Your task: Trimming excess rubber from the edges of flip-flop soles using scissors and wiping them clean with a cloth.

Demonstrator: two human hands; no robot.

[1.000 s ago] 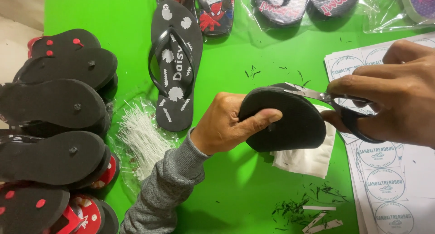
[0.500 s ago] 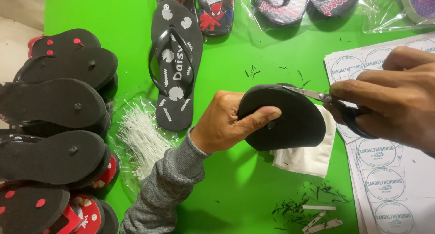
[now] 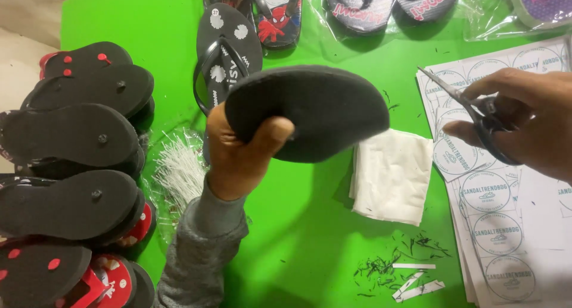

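One black foam flip-flop sole (image 3: 310,111), gripped by left hand (image 3: 238,153), now raised; right hand (image 3: 524,123) with steel scissors (image 3: 471,114) withdrawn rightward: trimming paused.

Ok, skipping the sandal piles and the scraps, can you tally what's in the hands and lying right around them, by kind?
black sandal, sole up, in left hand: 1
scissors, in right hand: 1
folded white cloth: 1
bag of white ties: 1
stack of round-sticker sheets: 1
Total: 5
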